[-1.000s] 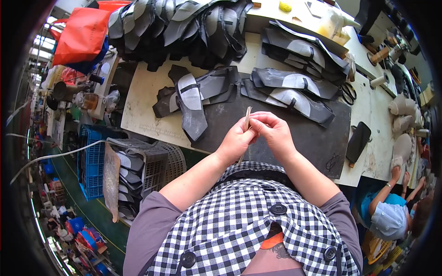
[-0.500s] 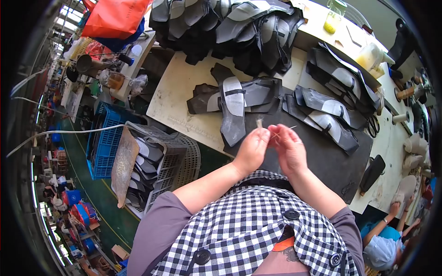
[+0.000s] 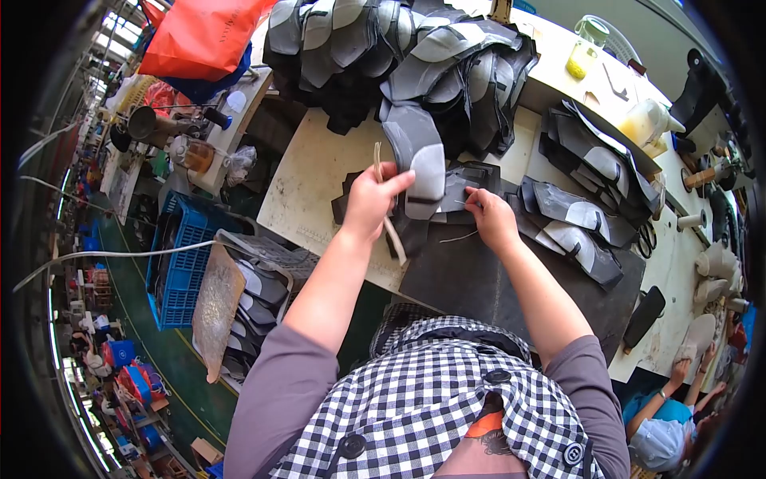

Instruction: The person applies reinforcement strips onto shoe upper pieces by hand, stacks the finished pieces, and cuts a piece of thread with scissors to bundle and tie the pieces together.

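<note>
My left hand is closed on a pale bundle of strands and on the edge of a grey cut piece with a light patch, which it holds raised over the table. To its right, my right hand is pinched, with a thin strand trailing from the fingers. Under the raised piece lie more dark grey pieces, partly hidden. Below my hands is a black mat.
A large heap of grey pieces fills the table's back. More stacks lie at the right, near scissors and a dark pad. Crates stand at the left. A co-worker is at the lower right.
My hands have moved apart and forward to the grey pieces. My left hand has taken hold of the top piece and lifted it; the pale bundle is still in that hand.
</note>
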Action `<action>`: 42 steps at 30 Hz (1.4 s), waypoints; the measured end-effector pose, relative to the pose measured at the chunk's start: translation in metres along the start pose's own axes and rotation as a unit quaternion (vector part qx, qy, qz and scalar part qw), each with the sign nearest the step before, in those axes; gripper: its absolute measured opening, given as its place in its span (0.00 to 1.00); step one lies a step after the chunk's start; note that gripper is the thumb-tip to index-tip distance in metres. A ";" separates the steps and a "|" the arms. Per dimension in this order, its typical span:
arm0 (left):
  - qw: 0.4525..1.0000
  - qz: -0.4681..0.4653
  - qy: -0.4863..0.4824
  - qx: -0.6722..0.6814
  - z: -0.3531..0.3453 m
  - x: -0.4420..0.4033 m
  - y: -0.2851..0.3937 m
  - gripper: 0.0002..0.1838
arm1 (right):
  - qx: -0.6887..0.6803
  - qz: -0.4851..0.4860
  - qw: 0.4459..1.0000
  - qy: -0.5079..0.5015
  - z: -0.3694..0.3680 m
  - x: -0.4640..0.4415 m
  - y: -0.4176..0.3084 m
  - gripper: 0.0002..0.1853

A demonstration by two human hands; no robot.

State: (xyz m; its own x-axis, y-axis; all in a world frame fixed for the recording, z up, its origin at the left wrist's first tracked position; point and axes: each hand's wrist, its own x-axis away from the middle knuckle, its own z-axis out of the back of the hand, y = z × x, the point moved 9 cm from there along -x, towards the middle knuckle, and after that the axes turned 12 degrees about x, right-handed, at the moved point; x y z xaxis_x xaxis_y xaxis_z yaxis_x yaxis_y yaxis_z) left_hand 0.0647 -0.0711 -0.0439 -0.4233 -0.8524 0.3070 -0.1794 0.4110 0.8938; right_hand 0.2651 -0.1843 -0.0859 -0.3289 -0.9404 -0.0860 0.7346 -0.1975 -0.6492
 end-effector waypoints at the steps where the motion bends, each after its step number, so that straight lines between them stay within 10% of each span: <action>1: 0.998 0.017 -0.056 0.022 -0.009 0.021 0.014 0.18 | -0.014 -0.016 1.000 -0.002 -0.002 0.001 0.005 0.05; 7: 0.785 0.117 -0.433 -0.427 -0.092 0.104 -0.008 0.15 | -0.544 -0.110 0.808 -0.199 0.043 0.014 -0.015 0.08; 12: 0.803 0.114 -0.429 -0.398 -0.128 0.110 -0.070 0.18 | -0.052 0.018 0.942 -0.331 0.072 0.086 -0.031 0.08; 21: 0.745 0.090 -0.364 -0.551 -0.130 0.090 -0.139 0.18 | 0.072 -0.154 0.985 0.014 0.152 0.232 0.099 0.06; 25: 0.737 -0.095 -0.288 -0.604 -0.142 0.089 -0.143 0.18 | -0.201 -0.250 0.852 0.413 0.226 0.301 0.177 0.05; 27: 0.771 -0.189 -0.237 -0.560 -0.140 0.098 -0.119 0.16 | -0.207 -0.267 0.834 0.435 0.255 0.306 0.161 0.05; 32: 0.747 -0.261 -0.315 -0.525 -0.126 0.137 -0.119 0.07 | -0.065 -0.191 0.977 0.075 0.154 0.212 0.073 0.05; 42: 0.712 -0.302 -0.356 -0.525 -0.119 0.168 -0.165 0.25 | 0.138 -0.157 0.968 -0.138 0.028 0.149 0.043 0.08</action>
State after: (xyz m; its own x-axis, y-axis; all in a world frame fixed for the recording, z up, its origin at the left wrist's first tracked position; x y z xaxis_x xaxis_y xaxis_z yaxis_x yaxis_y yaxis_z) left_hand 0.1287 -0.3204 -0.1009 -0.9603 -0.2379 -0.1459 0.0847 -0.7465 0.6600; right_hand 0.2644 -0.3405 -0.1059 -0.4180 -0.8527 0.3133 0.7678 -0.5160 -0.3798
